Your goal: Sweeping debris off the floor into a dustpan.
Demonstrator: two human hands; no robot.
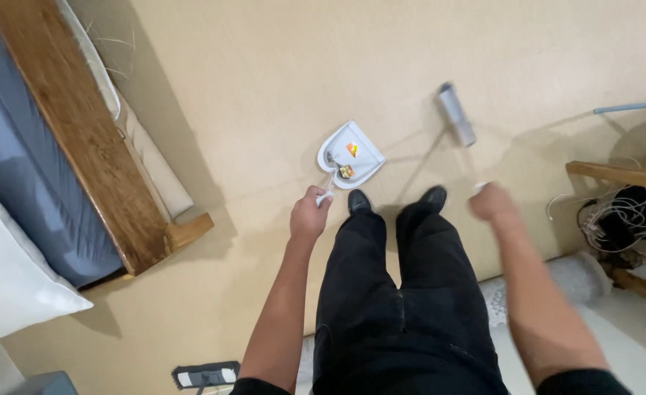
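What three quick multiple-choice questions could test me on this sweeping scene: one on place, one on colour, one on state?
1. Where is the dustpan?
A. on the bed
B. on the floor ahead of the shoes
C. on the shelf

2. What colour is the dustpan?
A. white
B. red
C. black

3. What lies in the dustpan?
A. nothing
B. water
C. small scraps

Answers:
1 B: it rests on the beige floor just beyond the black shoes.
2 A: its body is white.
3 C: orange and dark bits lie inside, while the left hand grips its handle and the right hand holds the broom.
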